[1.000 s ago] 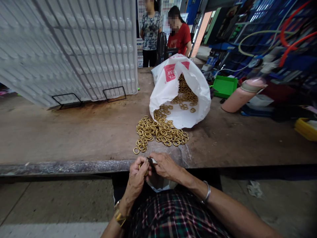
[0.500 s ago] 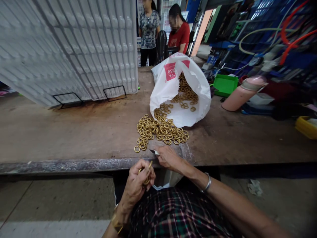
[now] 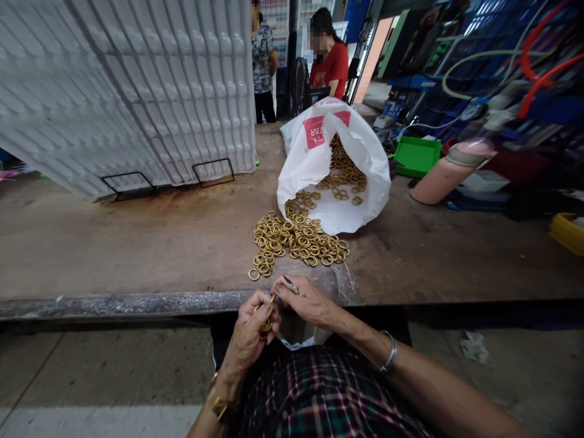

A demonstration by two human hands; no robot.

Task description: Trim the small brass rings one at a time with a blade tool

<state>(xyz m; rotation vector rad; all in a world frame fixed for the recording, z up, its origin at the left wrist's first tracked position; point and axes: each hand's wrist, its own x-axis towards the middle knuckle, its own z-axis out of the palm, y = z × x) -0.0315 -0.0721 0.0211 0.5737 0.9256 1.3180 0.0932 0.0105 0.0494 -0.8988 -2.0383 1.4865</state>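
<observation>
My left hand point(image 3: 252, 328) is closed around a few brass rings point(image 3: 267, 321) just below the workbench edge. My right hand point(image 3: 306, 299) pinches a small dark blade-like tool point(image 3: 290, 283) and touches the left hand's rings. A pile of brass rings point(image 3: 297, 240) lies on the bench right beyond my hands. It spills from a white plastic bag point(image 3: 360, 152) with a red label, which holds more rings. A clear plastic bag point(image 3: 296, 331) hangs under my hands over my lap.
A white ribbed panel point(image 3: 137, 91) leans on black brackets at the back left of the wooden bench point(image 3: 137, 243). A green tray point(image 3: 415, 157), a pink cylinder point(image 3: 444, 171) and hoses crowd the right. Two people stand beyond the bench's far end.
My right hand with the tool has come back from the bench edge to meet the left hand, which has risen slightly. The person in the patterned shirt has turned and shifted left.
</observation>
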